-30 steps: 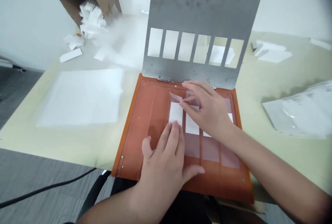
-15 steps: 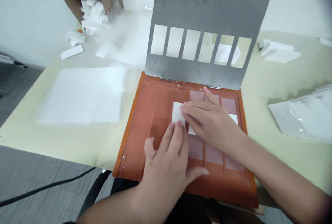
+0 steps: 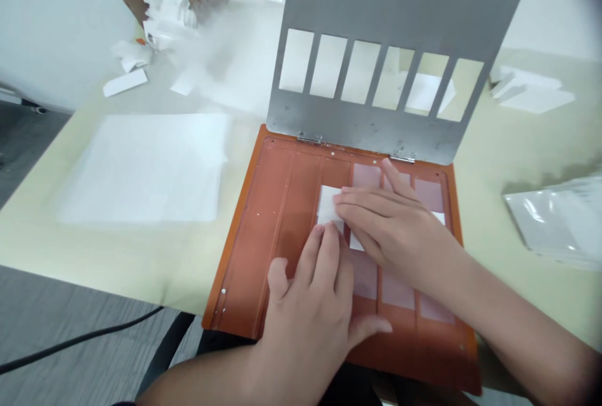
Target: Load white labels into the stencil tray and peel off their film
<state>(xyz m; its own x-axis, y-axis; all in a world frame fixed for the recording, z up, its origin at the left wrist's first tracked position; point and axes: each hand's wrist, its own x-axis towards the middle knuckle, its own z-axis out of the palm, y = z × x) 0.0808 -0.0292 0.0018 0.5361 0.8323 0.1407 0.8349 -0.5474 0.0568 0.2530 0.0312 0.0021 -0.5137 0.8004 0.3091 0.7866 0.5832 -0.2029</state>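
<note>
Card (image 3: 330, 201) smoothing, apparently, on orange board (image 3: 263, 205).
Left hand (image 3: 313, 299), fingers splayed, touches its near part; right hand (image 3: 399, 224), fingers straight, touches its right side; neither grips. Next move likely calls for light, even pressure, card kept square.

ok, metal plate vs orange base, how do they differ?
Colour: the plate is grey, the base orange.
Pose: the plate stands raised, the base lies flat.
Surface: the plate has six rectangular openings; the base carries white cards.
Shared: both are roughly rectangular, joined by hinges.
</note>
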